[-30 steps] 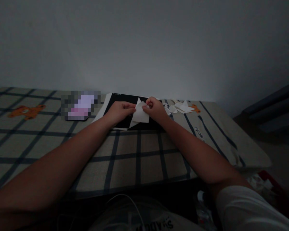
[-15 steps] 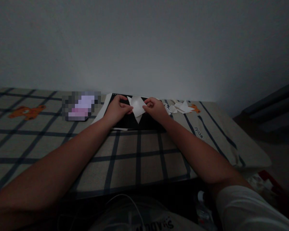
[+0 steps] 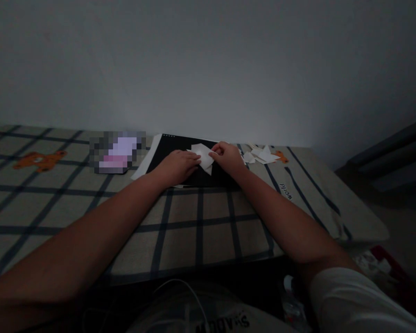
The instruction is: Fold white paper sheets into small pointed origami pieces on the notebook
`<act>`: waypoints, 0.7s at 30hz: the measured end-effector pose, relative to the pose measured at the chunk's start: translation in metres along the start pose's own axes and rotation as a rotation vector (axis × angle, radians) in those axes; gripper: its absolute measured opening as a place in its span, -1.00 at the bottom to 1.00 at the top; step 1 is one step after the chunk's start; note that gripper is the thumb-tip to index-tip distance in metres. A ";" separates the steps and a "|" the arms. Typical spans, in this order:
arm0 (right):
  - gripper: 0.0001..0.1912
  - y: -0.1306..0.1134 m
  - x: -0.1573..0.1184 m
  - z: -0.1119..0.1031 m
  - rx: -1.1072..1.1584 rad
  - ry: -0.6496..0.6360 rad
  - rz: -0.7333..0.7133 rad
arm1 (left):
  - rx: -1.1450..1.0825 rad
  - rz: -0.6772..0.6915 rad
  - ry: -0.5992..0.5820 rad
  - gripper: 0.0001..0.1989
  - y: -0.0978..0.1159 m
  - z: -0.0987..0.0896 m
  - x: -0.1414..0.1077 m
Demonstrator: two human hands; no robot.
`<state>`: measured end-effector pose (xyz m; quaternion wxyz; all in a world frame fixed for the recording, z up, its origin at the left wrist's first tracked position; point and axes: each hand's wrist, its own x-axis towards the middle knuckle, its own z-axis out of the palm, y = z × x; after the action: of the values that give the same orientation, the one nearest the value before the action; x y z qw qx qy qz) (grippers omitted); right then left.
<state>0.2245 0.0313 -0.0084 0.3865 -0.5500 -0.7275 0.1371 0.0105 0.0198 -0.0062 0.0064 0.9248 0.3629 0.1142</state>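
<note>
A small folded sheet of white paper [image 3: 203, 156] lies over a black board or folder [image 3: 208, 181] on the table. My left hand [image 3: 180, 166] is on the paper's left side, its fingers together and gripping that edge. From the right, my right hand [image 3: 228, 157] pinches the paper's right edge between thumb and fingertips. Pointed corners stick out at the top and bottom of the paper. Its folds under my fingers are hidden.
Several loose white paper pieces [image 3: 263, 155] lie right of the black board. A blurred-out phone-like device [image 3: 116, 155] rests to the left. A checked cloth [image 3: 190, 210] covers the table, with a wall [image 3: 208, 69] behind. A plastic bottle [image 3: 293, 300] stands below the front edge.
The paper has turned and come down lower onto the board. My left hand has shifted right and flattened over its left side; my right hand keeps its pinch.
</note>
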 end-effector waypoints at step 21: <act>-0.77 0.001 0.000 -0.009 -0.407 -0.098 -0.301 | 0.098 -0.074 -0.101 -0.52 -0.003 0.000 -0.005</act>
<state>0.2315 0.0298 -0.0026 0.2483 -0.4948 -0.8316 -0.0446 0.0047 0.0188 -0.0072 -0.0163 0.9145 0.4013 0.0492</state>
